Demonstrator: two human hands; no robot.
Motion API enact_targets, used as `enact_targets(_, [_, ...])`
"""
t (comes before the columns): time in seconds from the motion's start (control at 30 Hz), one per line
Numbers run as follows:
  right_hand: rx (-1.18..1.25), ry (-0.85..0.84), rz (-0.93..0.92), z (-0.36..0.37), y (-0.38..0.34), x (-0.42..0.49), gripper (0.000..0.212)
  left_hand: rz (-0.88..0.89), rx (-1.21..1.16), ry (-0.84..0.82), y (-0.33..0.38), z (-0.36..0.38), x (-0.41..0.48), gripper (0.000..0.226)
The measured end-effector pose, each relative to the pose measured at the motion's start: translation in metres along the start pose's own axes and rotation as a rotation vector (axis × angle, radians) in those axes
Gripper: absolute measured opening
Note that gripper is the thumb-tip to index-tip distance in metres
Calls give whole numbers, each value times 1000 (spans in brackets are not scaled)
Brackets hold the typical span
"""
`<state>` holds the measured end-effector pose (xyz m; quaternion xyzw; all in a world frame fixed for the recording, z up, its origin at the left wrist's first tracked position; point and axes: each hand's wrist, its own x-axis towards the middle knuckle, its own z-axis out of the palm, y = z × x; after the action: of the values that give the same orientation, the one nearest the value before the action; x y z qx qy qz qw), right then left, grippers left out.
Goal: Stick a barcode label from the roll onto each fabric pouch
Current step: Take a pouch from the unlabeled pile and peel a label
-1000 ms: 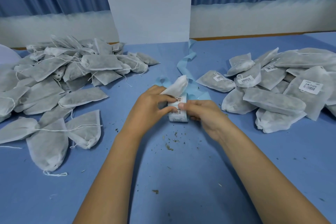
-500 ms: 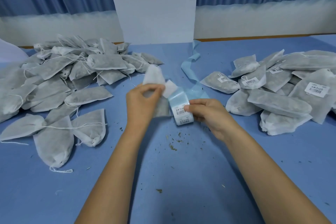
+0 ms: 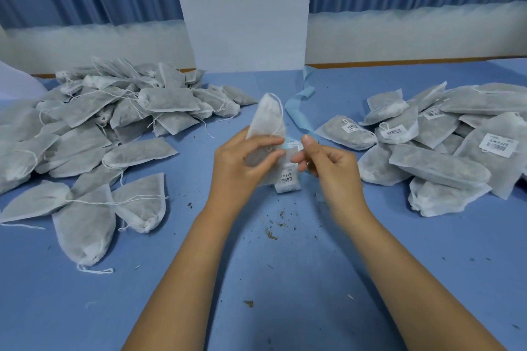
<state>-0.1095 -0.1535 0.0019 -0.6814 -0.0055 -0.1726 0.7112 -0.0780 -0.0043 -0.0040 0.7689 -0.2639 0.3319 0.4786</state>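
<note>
Two hands above the desk (image 3: 285,279): left hand (image 3: 242,165) grips a pouch (image 3: 266,120), right hand (image 3: 333,162) pinches a label (image 3: 293,152); the limp label may curl and stick creased.

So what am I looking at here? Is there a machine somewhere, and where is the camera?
No machine here: these are a person's two bare hands, filmed by one camera worn on the head, looking forward and down. The left hand grips a fabric pouch upright; the right hand pinches what looks like a single label beside it. Between the hands the label roll stands on the blue table, its blue backing strip trailing away. The left pile holds pouches with no labels showing; pouches in the right pile carry barcode labels. Dark crumbs lie scattered on the table.
</note>
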Motion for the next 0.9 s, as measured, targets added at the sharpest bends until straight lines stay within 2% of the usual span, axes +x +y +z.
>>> enact_targets(0.13, [20, -10, 141, -2, -4, 1, 33, 84, 59, -21, 1, 0, -1, 20])
enact_targets(0.3, [-20, -45, 209, -5, -7, 1, 32, 122, 107, -49, 1, -1, -1, 22])
enact_targets(0.47, [-60, -113, 260, -9, -8, 2, 27, 236, 177, -34, -1, -1, 0, 24])
enact_targets(0.57, [-59, -148, 274, -11, -8, 2, 24, 234, 180, -49, 1, -2, 0, 29])
enact_targets(0.67, [-50, -172, 299, -15, -7, 4, 29, 77, 70, -65, 5, -3, 0, 40])
enact_targets(0.73, [-8, -98, 285, -20, -8, 8, 30, -72, -64, -24, 8, -5, 2, 32])
enact_targets(0.8, [82, 9, 205, -26, -11, 13, 29, -191, -116, 39, 8, -7, 6, 17])
enact_targets(0.9, [318, 0, 41, -28, -15, 14, 27, -345, -176, 34, 7, -5, 7, 26])
